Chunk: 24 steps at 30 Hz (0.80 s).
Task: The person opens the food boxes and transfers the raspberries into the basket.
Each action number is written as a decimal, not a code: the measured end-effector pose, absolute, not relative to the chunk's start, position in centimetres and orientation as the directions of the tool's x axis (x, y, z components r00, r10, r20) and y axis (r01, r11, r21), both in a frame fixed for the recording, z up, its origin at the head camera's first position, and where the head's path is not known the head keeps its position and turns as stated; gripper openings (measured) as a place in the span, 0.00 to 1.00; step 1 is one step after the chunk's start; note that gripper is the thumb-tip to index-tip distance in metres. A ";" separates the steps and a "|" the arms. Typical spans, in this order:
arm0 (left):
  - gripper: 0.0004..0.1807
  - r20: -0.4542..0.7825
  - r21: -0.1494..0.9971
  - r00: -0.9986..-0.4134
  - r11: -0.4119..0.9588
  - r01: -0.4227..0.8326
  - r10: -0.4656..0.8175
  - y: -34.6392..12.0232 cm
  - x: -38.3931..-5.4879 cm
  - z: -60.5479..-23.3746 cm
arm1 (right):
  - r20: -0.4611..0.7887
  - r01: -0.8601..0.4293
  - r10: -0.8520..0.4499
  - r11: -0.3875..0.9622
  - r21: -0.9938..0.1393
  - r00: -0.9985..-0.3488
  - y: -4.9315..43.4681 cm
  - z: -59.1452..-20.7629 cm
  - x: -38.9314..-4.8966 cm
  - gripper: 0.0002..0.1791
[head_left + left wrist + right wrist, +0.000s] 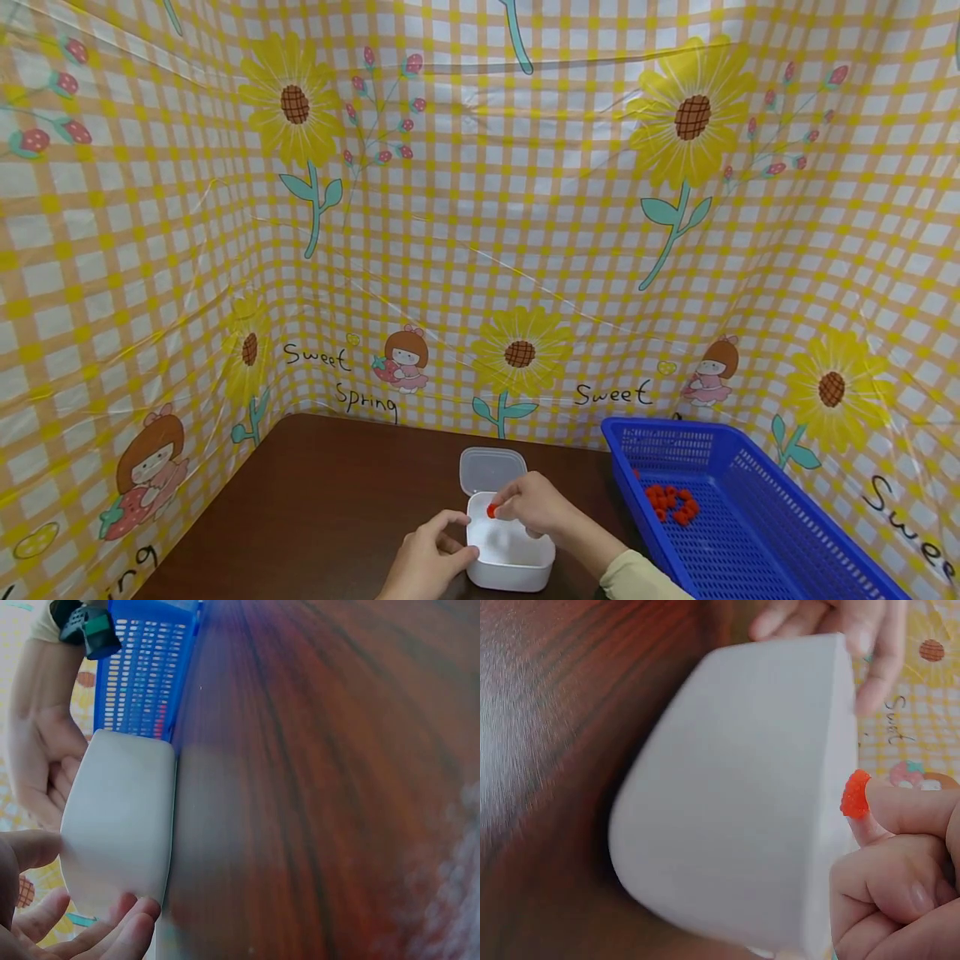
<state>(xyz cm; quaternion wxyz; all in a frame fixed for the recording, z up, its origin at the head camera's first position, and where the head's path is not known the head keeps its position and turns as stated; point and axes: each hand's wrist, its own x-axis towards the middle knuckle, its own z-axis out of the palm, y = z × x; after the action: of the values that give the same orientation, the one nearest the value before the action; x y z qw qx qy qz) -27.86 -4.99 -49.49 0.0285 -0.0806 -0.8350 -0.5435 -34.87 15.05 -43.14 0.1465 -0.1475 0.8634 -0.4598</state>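
Note:
A white plastic box (510, 577) stands on the table with its translucent lid (492, 471) flipped back at the far side. My left hand (431, 554) holds the box at its left side, thumb and forefinger spread along the wall. Between the thumb and forefinger of my right hand (536, 504) is a small red raspberry (855, 793), bumpy all over. In the head view the raspberry overlaps the box's opening; the right wrist view has it just past the rim. The part of the box floor that shows is white and bare.
To the right, a blue plastic basket (757, 533) with slotted walls contains several more red raspberries (660, 500). The dark brown wooden table (322, 492) reaches back to a checked cloth (465, 250) printed with sunflowers, which hangs behind and at both sides.

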 end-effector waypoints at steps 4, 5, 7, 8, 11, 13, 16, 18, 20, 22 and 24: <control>0.19 0.118 0.907 -0.988 0.395 0.147 0.096 -5.0 -27.9 -49.3 | -0.119 -0.093 -0.350 0.533 -0.841 -0.929 16.0 -41.8 -34.9 0.06; 0.19 0.117 0.907 -0.989 0.396 0.145 0.093 -5.0 -27.9 -49.3 | -0.118 -0.088 -0.336 0.539 -0.838 -0.934 16.3 -41.5 -35.0 0.06; 0.19 0.108 0.910 -0.990 0.392 0.135 0.089 -5.0 -27.9 -49.2 | -0.114 -0.079 -0.310 0.549 -0.832 -0.944 16.8 -40.8 -35.1 0.06; 0.19 0.106 0.911 -0.990 0.391 0.132 0.088 -4.9 -27.9 -49.2 | -0.114 -0.073 -0.299 0.550 -0.832 -0.947 17.1 -40.5 -35.1 0.06; 0.19 0.104 0.912 -0.990 0.389 0.131 0.091 -4.9 -27.9 -49.3 | -0.107 -0.060 -0.263 0.556 -0.829 -0.959 18.4 -39.6 -35.4 0.06; 0.19 0.103 0.911 -0.990 0.391 0.131 0.093 -4.9 -28.0 -49.4 | -0.101 -0.051 -0.238 0.559 -0.828 -0.966 19.5 -39.0 -35.6 0.07; 0.19 0.102 0.909 -0.990 0.395 0.131 0.095 -4.9 -28.1 -49.4 | -0.088 -0.049 -0.215 0.561 -0.826 -0.973 21.2 -38.2 -36.0 0.07; 0.19 0.099 0.909 -0.991 0.395 0.129 0.095 -4.9 -28.1 -49.3 | -0.081 -0.054 -0.215 0.559 -0.827 -0.973 22.4 -37.8 -36.2 0.08; 0.19 0.097 0.910 -0.991 0.395 0.127 0.097 -5.0 -28.1 -49.3 | -0.074 -0.061 -0.215 0.561 -0.826 -0.974 23.6 -37.4 -36.4 0.08; 0.19 0.096 0.910 -0.991 0.395 0.127 0.098 -5.0 -28.1 -49.3 | -0.076 -0.053 -0.202 0.564 -0.824 -0.976 24.7 -37.1 -36.5 0.10; 0.19 0.100 0.909 -0.990 0.395 0.130 0.097 -5.0 -28.1 -49.3 | -0.077 -0.045 -0.189 0.570 -0.820 -0.979 25.7 -36.8 -36.8 0.11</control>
<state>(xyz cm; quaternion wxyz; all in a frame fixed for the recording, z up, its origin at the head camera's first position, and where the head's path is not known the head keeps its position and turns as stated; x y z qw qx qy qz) -28.12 -5.02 -49.28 0.0153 -0.0681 -0.8350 -0.5458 -36.77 25.73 -36.80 0.0784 -0.0666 0.8825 -0.4589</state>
